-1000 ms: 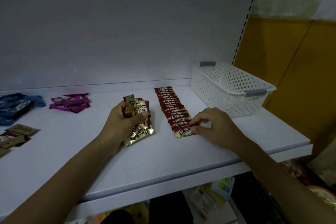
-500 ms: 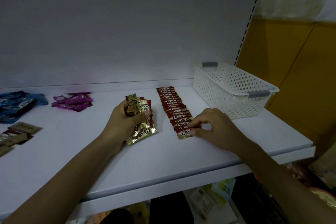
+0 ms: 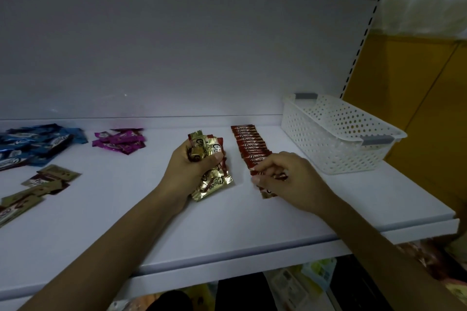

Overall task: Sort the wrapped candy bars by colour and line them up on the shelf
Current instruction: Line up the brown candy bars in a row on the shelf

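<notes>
The left hand point(image 3: 192, 171) is curled round a bunch of gold candy bars point(image 3: 217, 183) on the shelf point(image 3: 227, 230). At its 3 o'clock the right hand point(image 3: 285, 180) pinches a red candy bar point(image 3: 280, 177) at the near end of the red row point(image 3: 249, 144). A white basket point(image 3: 316, 139) stands at the row's 2 o'clock.

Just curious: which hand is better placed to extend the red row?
Likely the right hand: it pinches a red bar at the near end of the red row; left hand grips gold bars.
</notes>
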The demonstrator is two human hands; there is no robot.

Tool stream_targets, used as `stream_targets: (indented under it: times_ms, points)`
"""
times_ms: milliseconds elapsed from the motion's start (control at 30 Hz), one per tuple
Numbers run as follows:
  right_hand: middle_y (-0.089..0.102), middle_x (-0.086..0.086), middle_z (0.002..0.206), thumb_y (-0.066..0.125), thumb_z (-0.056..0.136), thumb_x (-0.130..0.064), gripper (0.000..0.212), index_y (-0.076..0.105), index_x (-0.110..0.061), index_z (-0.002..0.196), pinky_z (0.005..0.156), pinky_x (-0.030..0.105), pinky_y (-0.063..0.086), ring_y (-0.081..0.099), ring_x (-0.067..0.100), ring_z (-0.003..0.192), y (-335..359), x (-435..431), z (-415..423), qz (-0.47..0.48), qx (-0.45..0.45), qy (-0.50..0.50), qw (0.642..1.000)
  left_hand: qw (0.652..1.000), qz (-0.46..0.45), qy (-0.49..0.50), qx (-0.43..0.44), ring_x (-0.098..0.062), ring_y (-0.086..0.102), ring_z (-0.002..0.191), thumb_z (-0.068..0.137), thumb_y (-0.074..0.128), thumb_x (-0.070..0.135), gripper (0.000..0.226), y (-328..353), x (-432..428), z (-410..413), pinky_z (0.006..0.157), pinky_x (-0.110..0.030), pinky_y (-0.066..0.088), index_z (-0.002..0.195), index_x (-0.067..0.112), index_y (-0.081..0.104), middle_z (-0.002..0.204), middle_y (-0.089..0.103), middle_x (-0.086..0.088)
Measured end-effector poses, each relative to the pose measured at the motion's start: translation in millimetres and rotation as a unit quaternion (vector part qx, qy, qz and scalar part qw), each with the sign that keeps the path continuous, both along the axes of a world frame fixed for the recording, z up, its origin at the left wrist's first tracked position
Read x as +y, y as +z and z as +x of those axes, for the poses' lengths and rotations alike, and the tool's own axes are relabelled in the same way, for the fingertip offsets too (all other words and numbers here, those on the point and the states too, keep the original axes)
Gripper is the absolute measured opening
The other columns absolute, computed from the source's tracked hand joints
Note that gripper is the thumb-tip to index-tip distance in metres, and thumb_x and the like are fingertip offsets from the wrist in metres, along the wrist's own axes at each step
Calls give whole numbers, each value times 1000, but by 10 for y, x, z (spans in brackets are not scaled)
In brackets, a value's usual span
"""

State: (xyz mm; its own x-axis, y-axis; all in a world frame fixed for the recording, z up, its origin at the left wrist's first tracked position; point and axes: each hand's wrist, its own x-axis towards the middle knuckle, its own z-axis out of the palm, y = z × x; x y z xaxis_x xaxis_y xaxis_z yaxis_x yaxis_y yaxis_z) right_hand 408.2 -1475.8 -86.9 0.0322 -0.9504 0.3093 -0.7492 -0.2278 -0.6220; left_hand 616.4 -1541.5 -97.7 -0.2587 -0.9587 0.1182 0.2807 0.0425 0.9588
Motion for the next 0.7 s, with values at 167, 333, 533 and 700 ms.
stream_targets:
  times_ms: [167, 333, 533, 700]
  points:
    - [58, -18, 77, 63, 79, -57, 40, 58, -28, 107, 64, 20, 46, 56, -5, 69, 37, -218, 552, 11, -52, 24, 998, 999, 1, 4, 31, -27, 68, 76, 82, 66, -1, 26, 27, 17, 2, 65, -33, 58, 108, -1, 60, 86, 70, -16]
    - [69, -1, 78, 70, 85, -23, 17, 64, -12, 96, 72, 24, 52, 66, 10, 75, 216, -493, 672, 51, -225, 13, 973, 999, -40, 25, -22, -31, 69, 89, 82, 69, -1, 28, 26, 28, -2, 84, -45, 55, 108, 4, 61, 99, 70, -19]
    - [66, -4, 73, 70, 84, -16, 6, 65, -12, 83, 59, 12, 49, 60, 6, 63, 338, -618, 546, 52, -281, -24, 958, 997, -38, 33, -53, -27, 70, 87, 82, 70, -1, 29, -1, -17, -7, 80, -41, 56, 104, 15, 63, 95, 73, -10]
    - [72, -1, 81, 57, 94, -26, 17, 68, -14, 100, 57, 20, 44, 64, 9, 66, 315, -571, 491, 132, -395, 62, 907, 999, -16, 33, -32, -24, 72, 76, 85, 63, -7, 25, -12, -31, 9, 70, -37, 59, 99, 13, 63, 84, 74, -7]
